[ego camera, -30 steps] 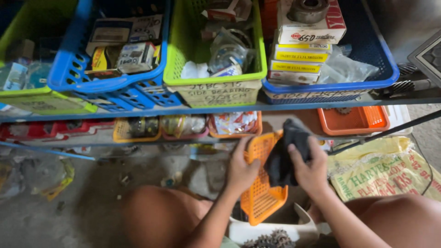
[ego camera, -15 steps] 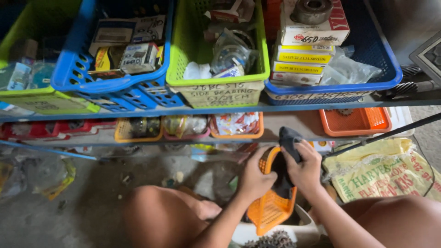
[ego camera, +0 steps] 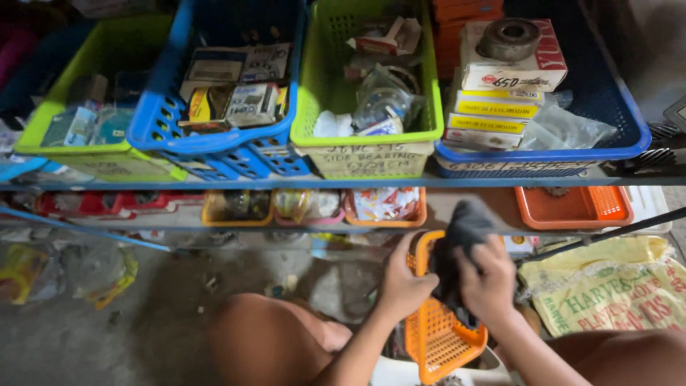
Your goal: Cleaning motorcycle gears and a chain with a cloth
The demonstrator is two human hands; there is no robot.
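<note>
Left hand (ego camera: pixel 404 286) is gripping my orange plastic basket (ego camera: pixel 439 336) below the shelf (ego camera: pixel 214 184); right hand (ego camera: pixel 489 282) is clutching a dark rag (ego camera: pixel 461 236) against it, wiping. Next, I judge, turning it.

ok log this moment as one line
left hand: grips orange basket | right hand: presses dark cloth into basket | basket: tilted, under shelf

Around the orange basket (ego camera: pixel 439 336), room is tight: the shelf (ego camera: pixel 300 183) edge and its row of small trays (ego camera: pixel 382 207) stand just above it, a dark rod (ego camera: pixel 607 232) slants across to its right over a yellow sack (ego camera: pixel 614 293), and a bare knee (ego camera: pixel 264 336) blocks its left. Bare floor (ego camera: pixel 157 300) opens beyond the knee.
</note>
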